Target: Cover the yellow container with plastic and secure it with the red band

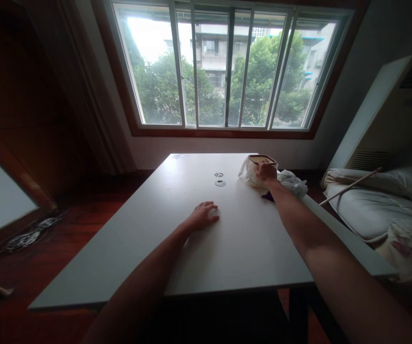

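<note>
My left hand (203, 215) lies palm down on the white table (177, 248), fingers stretched flat, holding nothing. My right hand (266, 173) reaches to the table's far right and rests on a pale container with a dark red rim (258, 162); its fingers are curled over the container's near edge. The container sits in a crumpled white plastic bag (292, 182). A small purple thing (267, 196) shows under my right wrist. Two small round fittings (219, 179) sit in the tabletop between my hands.
A wide window (227, 71) fills the wall behind the table. White bedding (378, 205) and a thin stick (351, 186) lie to the right, below a standing air conditioner (388, 110). Cables (30, 234) lie on the dark wooden floor at left.
</note>
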### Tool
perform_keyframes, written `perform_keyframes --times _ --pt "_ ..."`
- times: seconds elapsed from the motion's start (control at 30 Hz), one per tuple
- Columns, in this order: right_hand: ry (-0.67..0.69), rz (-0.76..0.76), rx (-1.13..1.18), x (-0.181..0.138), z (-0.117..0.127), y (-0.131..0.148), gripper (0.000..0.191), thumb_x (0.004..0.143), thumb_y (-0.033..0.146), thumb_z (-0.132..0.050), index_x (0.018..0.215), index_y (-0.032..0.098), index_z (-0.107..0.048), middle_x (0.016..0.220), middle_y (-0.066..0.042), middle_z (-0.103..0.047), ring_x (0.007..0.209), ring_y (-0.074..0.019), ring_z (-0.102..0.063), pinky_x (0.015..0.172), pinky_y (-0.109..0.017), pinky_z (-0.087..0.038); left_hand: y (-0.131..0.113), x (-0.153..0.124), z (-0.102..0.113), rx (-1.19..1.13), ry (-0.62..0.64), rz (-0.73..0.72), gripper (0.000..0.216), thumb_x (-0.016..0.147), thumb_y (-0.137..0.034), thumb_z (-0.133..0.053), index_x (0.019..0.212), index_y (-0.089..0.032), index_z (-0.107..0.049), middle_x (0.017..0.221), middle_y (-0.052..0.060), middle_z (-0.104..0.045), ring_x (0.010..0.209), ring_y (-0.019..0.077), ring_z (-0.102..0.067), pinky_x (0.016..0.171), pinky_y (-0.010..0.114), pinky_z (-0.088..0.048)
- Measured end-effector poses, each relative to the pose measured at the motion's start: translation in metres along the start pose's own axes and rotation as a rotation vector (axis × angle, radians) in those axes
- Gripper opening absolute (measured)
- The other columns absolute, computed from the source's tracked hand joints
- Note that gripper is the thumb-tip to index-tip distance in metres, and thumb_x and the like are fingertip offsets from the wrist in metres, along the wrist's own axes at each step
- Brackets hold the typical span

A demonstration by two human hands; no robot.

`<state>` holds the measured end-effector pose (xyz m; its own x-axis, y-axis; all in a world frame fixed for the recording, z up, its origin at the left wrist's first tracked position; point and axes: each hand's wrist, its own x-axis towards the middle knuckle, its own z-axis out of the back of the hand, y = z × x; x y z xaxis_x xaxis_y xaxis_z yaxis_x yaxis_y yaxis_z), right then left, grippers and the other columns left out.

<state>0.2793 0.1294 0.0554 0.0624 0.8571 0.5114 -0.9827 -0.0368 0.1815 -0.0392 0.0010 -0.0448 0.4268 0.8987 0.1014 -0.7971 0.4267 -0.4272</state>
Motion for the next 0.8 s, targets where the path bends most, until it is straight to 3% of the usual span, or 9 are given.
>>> perform_keyframes --times 0.17,0.27,0.37,0.43,0.57,0.6,0.73,0.8 --pt "-0.099 -0.033 0.046 -0.016 -0.006 0.003 0.064 0.095 0.039 -0.051 0.151 0.014 -0.035 0.142 -0.021 -0.050 0.124 -0.0305 -0.054 0.096 -0.036 -0.048 -0.001 -0.004 -0.003 0.000 -0.008 -0.012 0.054 0.088 -0.053 -0.055 0.133 -0.026 -0.059 0.153 0.009 -0.045 0.143 0.0313 -0.040 0.119 0.047 -0.032" --pt "-0.143 0.090 0.157 -0.051 -0.014 0.020 0.065 0.096 0.042 -0.044 0.153 0.012 -0.031 0.148 -0.020 -0.046 0.130 -0.0325 -0.050 0.102 -0.041 -0.046 -0.001 0.000 0.001 0.016 -0.026 -0.034 0.051 0.087 -0.053 -0.057 0.130 -0.027 -0.062 0.150 0.009 -0.048 0.139 0.0321 -0.044 0.117 0.047 -0.035" --pt "-0.003 0.234 0.244 -0.087 -0.022 0.042 0.063 0.096 0.045 -0.046 0.148 0.010 -0.039 0.148 -0.018 -0.048 0.134 -0.0294 -0.047 0.110 -0.038 -0.042 -0.002 0.013 0.014 0.085 0.033 -0.047 0.053 0.086 -0.054 -0.057 0.130 -0.025 -0.061 0.145 0.011 -0.053 0.131 0.0337 -0.052 0.110 0.047 -0.042" --pt "0.119 0.253 0.256 -0.105 -0.029 0.053 0.066 0.094 0.049 -0.050 0.147 0.010 -0.042 0.150 -0.017 -0.047 0.138 -0.0293 -0.044 0.114 -0.038 -0.037 -0.001 0.025 0.022 0.116 0.026 0.012 0.057 0.090 -0.053 -0.051 0.137 -0.022 -0.055 0.146 0.014 -0.053 0.127 0.0336 -0.055 0.106 0.047 -0.044" --pt "0.302 0.211 0.243 -0.120 -0.047 0.060 0.071 0.095 0.052 -0.049 0.150 0.010 -0.038 0.156 -0.016 -0.040 0.144 -0.0278 -0.037 0.119 -0.038 -0.029 0.005 0.040 0.021 0.196 -0.291 0.129 0.054 0.098 -0.041 -0.036 0.146 -0.018 -0.043 0.154 0.014 -0.044 0.144 0.0302 -0.038 0.120 0.050 -0.024" --pt "0.339 0.197 0.232 -0.121 -0.052 0.059 0.072 0.095 0.052 -0.049 0.151 0.010 -0.036 0.158 -0.016 -0.037 0.146 -0.0273 -0.035 0.120 -0.038 -0.026 0.008 0.040 0.016 0.211 -0.323 0.174 0.055 0.099 -0.040 -0.034 0.148 -0.017 -0.040 0.157 0.014 -0.039 0.147 0.0292 -0.033 0.122 0.051 -0.018" --pt "0.471 0.161 0.188 -0.121 -0.067 0.053 0.076 0.096 0.056 -0.043 0.153 0.007 -0.032 0.161 -0.017 -0.030 0.150 -0.0265 -0.027 0.123 -0.040 -0.017 0.019 0.034 -0.005 0.222 -0.103 0.265 0.061 0.097 -0.043 -0.033 0.150 -0.013 -0.036 0.162 0.016 -0.028 0.153 0.0297 -0.020 0.122 0.054 -0.014" --pt "0.508 0.167 0.176 -0.120 -0.071 0.052 0.074 0.098 0.056 -0.038 0.153 0.007 -0.032 0.162 -0.017 -0.029 0.151 -0.0268 -0.025 0.123 -0.043 -0.014 0.022 0.033 -0.009 0.221 -0.060 0.262 0.060 0.097 -0.044 -0.033 0.150 -0.015 -0.037 0.162 0.014 -0.027 0.153 0.0287 -0.020 0.123 0.054 -0.014"
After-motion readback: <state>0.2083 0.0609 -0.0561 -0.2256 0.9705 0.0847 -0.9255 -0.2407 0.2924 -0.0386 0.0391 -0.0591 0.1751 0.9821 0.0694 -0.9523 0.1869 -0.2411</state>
